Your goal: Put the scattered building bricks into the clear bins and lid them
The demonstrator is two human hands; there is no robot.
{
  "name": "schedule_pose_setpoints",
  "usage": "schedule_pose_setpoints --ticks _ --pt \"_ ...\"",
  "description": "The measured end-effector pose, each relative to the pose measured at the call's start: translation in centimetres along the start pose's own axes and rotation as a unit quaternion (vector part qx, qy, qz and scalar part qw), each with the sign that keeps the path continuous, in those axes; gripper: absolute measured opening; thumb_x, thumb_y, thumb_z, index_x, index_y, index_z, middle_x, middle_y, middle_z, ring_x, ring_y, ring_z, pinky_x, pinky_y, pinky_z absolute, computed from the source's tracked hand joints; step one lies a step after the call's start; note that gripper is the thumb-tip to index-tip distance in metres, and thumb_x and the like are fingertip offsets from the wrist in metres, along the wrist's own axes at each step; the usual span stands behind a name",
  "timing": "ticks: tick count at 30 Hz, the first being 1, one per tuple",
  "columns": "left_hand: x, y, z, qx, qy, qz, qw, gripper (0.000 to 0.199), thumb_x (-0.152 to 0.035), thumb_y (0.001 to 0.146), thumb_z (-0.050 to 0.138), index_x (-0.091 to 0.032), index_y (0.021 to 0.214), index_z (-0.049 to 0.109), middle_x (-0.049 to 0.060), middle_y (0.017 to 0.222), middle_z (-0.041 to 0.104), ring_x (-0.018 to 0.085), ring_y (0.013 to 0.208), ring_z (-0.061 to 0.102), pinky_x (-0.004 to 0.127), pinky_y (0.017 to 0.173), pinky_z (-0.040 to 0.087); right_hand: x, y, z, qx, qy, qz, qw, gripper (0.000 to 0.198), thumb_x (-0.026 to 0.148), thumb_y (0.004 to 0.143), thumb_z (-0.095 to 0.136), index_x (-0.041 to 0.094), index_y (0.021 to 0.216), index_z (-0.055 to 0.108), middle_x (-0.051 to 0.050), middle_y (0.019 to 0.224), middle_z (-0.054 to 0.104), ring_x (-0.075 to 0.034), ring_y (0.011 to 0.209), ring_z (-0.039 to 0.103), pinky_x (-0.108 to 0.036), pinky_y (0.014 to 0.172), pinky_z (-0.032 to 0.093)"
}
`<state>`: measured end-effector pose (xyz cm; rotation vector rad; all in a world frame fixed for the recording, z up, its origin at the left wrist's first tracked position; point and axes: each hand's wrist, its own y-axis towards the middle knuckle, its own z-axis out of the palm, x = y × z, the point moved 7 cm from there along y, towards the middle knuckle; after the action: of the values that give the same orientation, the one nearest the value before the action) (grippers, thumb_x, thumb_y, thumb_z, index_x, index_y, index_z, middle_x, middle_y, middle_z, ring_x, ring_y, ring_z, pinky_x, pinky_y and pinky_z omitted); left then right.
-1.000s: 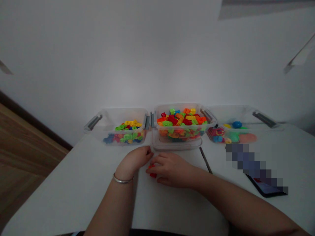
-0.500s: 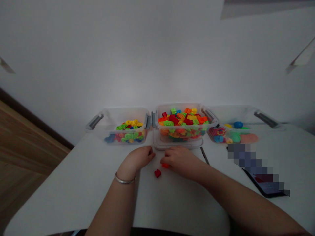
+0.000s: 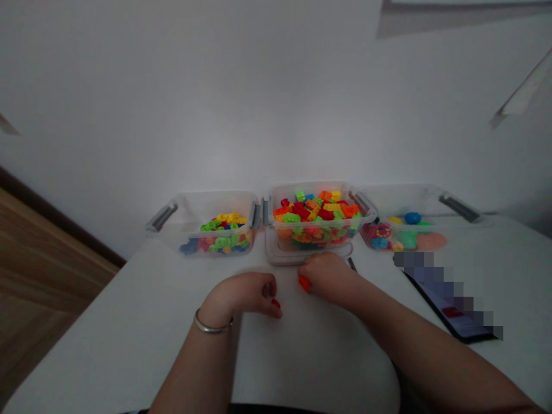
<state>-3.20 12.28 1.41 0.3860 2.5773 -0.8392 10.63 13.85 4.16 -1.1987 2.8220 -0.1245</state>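
Observation:
My left hand, with a silver bangle at its wrist, has its thumb and forefinger curled around a small red toy brick at the table surface. The thumb covers part of that brick. To the right, my right hand pinches an orange-red toy brick between thumb and fingers, just in front of a clear lid. The fingertips beyond this brick are partly hidden.
A clear bin of mixed toy bricks stands on the lid. Another bin with colourful pieces is at left, a third bin at right. A phone lies on the white table at right.
My left hand has come down and forward to the red brick, fingers now around it. The right hand has shifted right with the orange-red brick, which shows more. The view has shifted slightly.

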Motion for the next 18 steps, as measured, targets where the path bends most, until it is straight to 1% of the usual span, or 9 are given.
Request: schedule_pose_setpoints --ticks 3,7,9,11,13,14,16,18 --pt "-0.4 0.1 0.3 0.019 -0.001 0.001 1.0 0.035 -0.037 0.059 0.08 -0.021 0.086 0.064 -0.005 0.069 0.062 0.015 0.062 0.054 0.023 0.053 0.033 0.1 -0.2 -0.2 -0.012 0.022 -0.014 1.0 0.021 0.018 0.078 0.061 0.018 0.094 0.075 -0.01 0.094 0.076 -0.028 0.085 0.071 -0.033 0.067 0.051" --pt "-0.5 0.3 0.4 0.016 0.006 0.004 1.0 0.025 -0.03 0.062 0.077 -0.021 0.081 0.063 -0.005 0.067 0.06 0.014 0.061 0.053 0.023 0.052 0.032 0.2 -0.6 -0.9 -0.015 0.033 -0.013 0.999 0.018 0.018 0.079 0.061 0.019 0.089 0.075 -0.009 0.089 0.076 -0.026 0.081 0.071 -0.031 0.065 0.049" --pt "-0.5 0.5 0.3 0.006 0.013 0.005 1.0 0.022 -0.029 0.063 0.075 -0.02 0.08 0.063 -0.005 0.067 0.06 0.014 0.061 0.053 0.023 0.052 0.032 0.1 -1.1 -1.9 -0.022 0.051 -0.018 0.998 0.015 0.021 0.078 0.064 0.019 0.088 0.075 -0.008 0.088 0.076 -0.025 0.08 0.07 -0.03 0.064 0.048" --pt "-0.3 0.6 0.2 -0.01 0.02 0.004 1.0 0.02 -0.029 0.065 0.072 -0.02 0.08 0.063 -0.004 0.069 0.06 0.014 0.062 0.053 0.024 0.053 0.033 -0.5 -1.9 -3.5 -0.051 0.089 -0.033 0.994 0.015 0.025 0.079 0.066 0.021 0.091 0.074 -0.006 0.091 0.075 -0.024 0.082 0.07 -0.03 0.066 0.048" --pt "-0.2 0.7 -0.1 -0.035 0.029 0.0 0.999 0.018 -0.029 0.068 0.07 -0.02 0.081 0.063 -0.003 0.071 0.062 0.014 0.063 0.054 0.024 0.054 0.033 -1.8 -2.9 -5.5 -0.111 0.128 -0.043 0.985 0.019 0.029 0.081 0.067 0.024 0.097 0.073 -0.003 0.096 0.074 -0.021 0.086 0.068 -0.031 0.072 0.049" --pt "-0.2 0.7 -0.3 -0.049 0.037 -0.003 0.998 0.016 -0.03 0.07 0.069 -0.02 0.081 0.063 -0.002 0.072 0.063 0.015 0.063 0.055 0.024 0.054 0.033 -2.7 -3.4 -6.6 -0.154 0.138 -0.041 0.978 0.02 0.03 0.081 0.067 0.025 0.099 0.073 -0.003 0.097 0.074 -0.021 0.088 0.067 -0.032 0.076 0.049" --pt "-0.2 0.7 -0.7 -0.08 0.056 -0.009 0.995 0.014 -0.03 0.073 0.066 -0.019 0.081 0.063 -0.001 0.074 0.064 0.015 0.064 0.055 0.024 0.054 0.033 -5.2 -4.5 -8.3 -0.253 0.143 -0.003 0.957 0.023 0.033 0.083 0.065 0.024 0.103 0.073 -0.005 0.095 0.074 -0.021 0.087 0.066 -0.033 0.078 0.049" --pt "-0.4 0.6 -1.0 -0.103 0.075 -0.011 0.992 0.013 -0.031 0.075 0.065 -0.019 0.081 0.063 0.001 0.075 0.066 0.015 0.064 0.056 0.025 0.054 0.033 -7.7 -5.4 -9.3 -0.351 0.135 0.054 0.925 0.025 0.035 0.084 0.064 0.021 0.103 0.073 -0.007 0.09 0.074 -0.023 0.083 0.065 -0.035 0.075 0.05"
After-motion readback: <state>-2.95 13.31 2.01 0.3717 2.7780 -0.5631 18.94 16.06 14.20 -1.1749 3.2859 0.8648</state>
